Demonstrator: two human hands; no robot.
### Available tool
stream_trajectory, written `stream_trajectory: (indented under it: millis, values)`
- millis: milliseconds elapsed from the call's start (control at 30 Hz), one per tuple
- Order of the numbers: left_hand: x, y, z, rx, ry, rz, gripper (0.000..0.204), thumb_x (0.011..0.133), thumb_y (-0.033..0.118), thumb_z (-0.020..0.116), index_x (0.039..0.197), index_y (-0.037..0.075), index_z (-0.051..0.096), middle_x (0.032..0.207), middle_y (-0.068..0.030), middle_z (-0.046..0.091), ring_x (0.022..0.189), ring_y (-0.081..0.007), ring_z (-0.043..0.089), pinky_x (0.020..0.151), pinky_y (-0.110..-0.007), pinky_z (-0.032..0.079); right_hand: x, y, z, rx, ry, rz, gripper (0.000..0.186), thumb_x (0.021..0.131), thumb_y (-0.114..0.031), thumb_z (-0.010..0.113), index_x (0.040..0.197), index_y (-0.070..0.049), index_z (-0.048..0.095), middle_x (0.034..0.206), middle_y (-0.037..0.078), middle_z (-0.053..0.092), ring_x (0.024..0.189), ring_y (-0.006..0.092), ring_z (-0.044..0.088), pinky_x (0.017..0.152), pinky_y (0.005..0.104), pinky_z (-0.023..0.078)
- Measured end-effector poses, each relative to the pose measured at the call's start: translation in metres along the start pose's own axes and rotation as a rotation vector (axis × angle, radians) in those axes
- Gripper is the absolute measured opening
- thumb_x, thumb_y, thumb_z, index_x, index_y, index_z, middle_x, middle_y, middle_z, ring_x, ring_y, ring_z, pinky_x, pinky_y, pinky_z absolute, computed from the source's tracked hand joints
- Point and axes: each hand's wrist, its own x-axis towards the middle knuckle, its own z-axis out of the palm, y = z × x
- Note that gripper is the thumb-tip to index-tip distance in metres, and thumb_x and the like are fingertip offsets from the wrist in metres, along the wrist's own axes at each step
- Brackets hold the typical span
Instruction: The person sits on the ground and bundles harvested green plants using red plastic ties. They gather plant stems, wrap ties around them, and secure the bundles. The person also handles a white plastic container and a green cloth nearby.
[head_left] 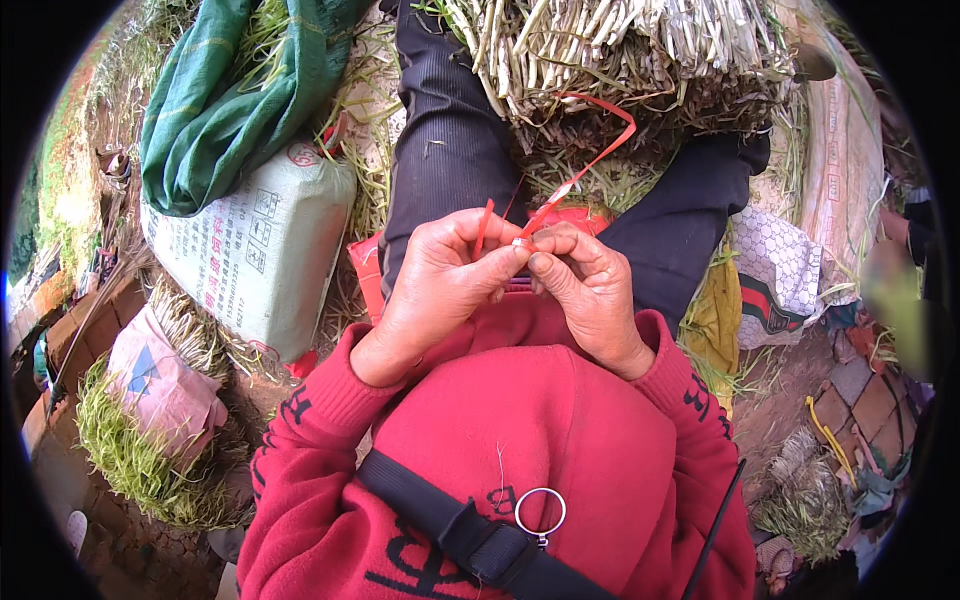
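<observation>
Close together above my lap, both hands pinch a thin red plastic strip (612,143). My left hand (450,280) grips it between thumb and forefinger, and a short end sticks up past the fingers. Thumb and forefinger of my right hand (592,285) press on the strip right beside the left fingertips. From there the strip's longer part runs up and bends over toward a big bundle of pale plant stalks (630,60), which lies beyond my hands with its brown root ends facing me. The exact spot where the fingers meet is partly hidden.
A filled white sack (290,245) lies at the left, with green cloth (215,110) above it. Further down sits a grassy bundle wrapped in pink cloth (165,375). A patterned white bag (775,265) and yellow cloth (715,325) are at the right. Loose stalks litter the ground.
</observation>
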Motion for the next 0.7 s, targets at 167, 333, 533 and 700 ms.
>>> stream_trajectory:
  millis: [167, 333, 533, 700]
  values:
    - [-0.007, 0.026, 0.007, -0.046, -0.134, -0.040, 0.011, 0.088, 0.008, 0.060, 0.096, 0.000, 0.059, 0.078, -0.0014, 0.062, 0.061, -0.0011, 0.049, 0.052, -0.015, 0.039, 0.000, -0.028, -0.004, 0.150, -0.166, -0.060, 0.006, 0.090, -0.006, 0.057, 0.093, -0.002, 0.058, 0.085, 0.001, 0.056, 0.065, 0.0039, 0.049, 0.059, 0.0176, 0.042]
    - [-0.025, 0.085, 0.034, 0.233, -0.497, 0.439, 0.009, 0.078, 0.002, 0.069, 0.084, -0.003, 0.065, 0.077, -0.0082, 0.064, 0.064, -0.0133, 0.062, 0.053, -0.023, 0.046, -0.016, -0.100, -0.002, 0.007, -0.479, -0.341, 0.017, 0.084, -0.019, 0.065, 0.088, -0.004, 0.059, 0.087, 0.008, 0.059, 0.073, 0.0197, 0.056, 0.064, 0.0296, 0.046]
    - [-0.038, 0.107, 0.076, -0.089, -0.776, 0.941, 0.016, 0.081, 0.007, 0.059, 0.083, -0.007, 0.066, 0.077, -0.0143, 0.064, 0.057, -0.0226, 0.061, 0.046, -0.028, 0.048, -0.031, -0.145, 0.022, 0.240, -0.726, -0.877, 0.009, 0.080, -0.005, 0.063, 0.085, 0.002, 0.065, 0.090, 0.017, 0.059, 0.058, 0.0217, 0.054, 0.046, 0.0308, 0.038]
    - [-0.029, 0.104, 0.085, -0.195, -0.831, 1.066, 0.016, 0.081, 0.003, 0.058, 0.084, -0.011, 0.065, 0.078, -0.0184, 0.062, 0.056, -0.0236, 0.061, 0.047, -0.028, 0.049, -0.027, -0.142, 0.035, 0.397, -0.656, -0.987, 0.008, 0.081, -0.005, 0.063, 0.083, 0.002, 0.064, 0.090, 0.018, 0.059, 0.059, 0.0219, 0.054, 0.046, 0.0302, 0.039]
